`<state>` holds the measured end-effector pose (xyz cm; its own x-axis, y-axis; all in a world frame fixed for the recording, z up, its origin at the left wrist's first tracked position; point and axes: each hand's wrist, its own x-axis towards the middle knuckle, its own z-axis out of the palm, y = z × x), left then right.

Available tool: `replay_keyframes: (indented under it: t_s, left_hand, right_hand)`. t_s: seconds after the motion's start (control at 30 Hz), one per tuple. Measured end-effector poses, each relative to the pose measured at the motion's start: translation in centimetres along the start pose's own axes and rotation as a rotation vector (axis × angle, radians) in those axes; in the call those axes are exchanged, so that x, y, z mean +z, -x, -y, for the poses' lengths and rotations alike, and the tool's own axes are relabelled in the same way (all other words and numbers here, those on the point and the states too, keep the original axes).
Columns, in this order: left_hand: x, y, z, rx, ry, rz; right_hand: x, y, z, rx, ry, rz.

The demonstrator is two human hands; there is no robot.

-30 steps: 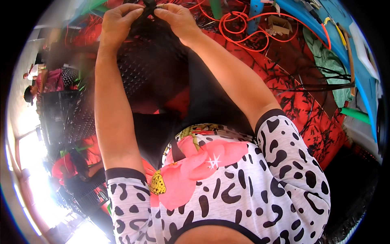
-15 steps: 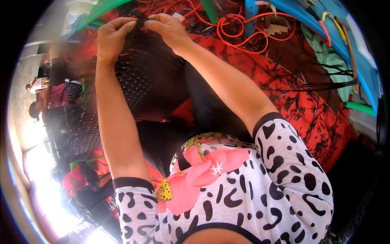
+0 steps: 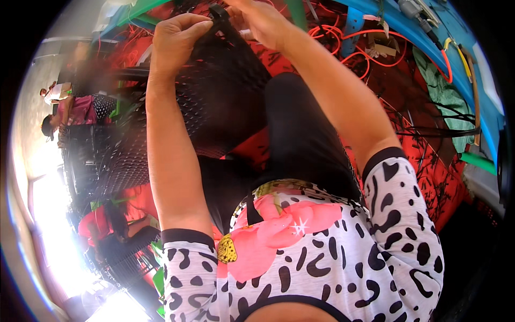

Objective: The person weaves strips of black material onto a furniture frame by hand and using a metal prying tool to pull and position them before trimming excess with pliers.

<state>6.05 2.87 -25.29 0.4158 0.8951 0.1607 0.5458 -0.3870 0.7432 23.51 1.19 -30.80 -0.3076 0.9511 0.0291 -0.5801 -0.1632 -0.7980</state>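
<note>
A black plastic strip (image 3: 219, 15) bends into a loop at the top edge of a dark woven panel of flat black strips (image 3: 198, 107). My left hand (image 3: 177, 43) pinches this loop between thumb and fingers. On its other side my right hand (image 3: 265, 24) is curled close against the strip, its fingers closed on it. The picture's upper edge cuts part of that hand, and blur hides its fingertips. The panel leans over my left leg, beneath my left forearm, and its far part is smeared.
Orange cord (image 3: 327, 35) lies coiled by a blue table leg (image 3: 352, 27). Black scraps litter the red floor covering (image 3: 424, 182). A small open carton (image 3: 383, 43) and green sheeting (image 3: 442, 99) are at right. Other people (image 3: 83, 110) sit at left, one in red (image 3: 99, 231) nearer.
Both hands and the strip have shifted right in view. My right hand has moved up toward the picture's edge and turned, its fingers now partly cut off. The view has shifted somewhat.
</note>
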Motion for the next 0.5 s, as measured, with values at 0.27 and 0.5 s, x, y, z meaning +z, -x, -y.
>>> replay_keyframes:
  t_s: [0.27, 0.5]
  left_hand:
    - [0.5, 1.8, -1.0, 0.048, -0.077, -0.074]
    - [0.6, 3.8, -2.1, 0.100, -0.165, -0.054]
  right_hand:
    - [-0.1, -5.6, 0.2, -0.176, 0.347, -0.081]
    - [1.2, -6.6, 0.5, -0.227, 0.413, -0.403]
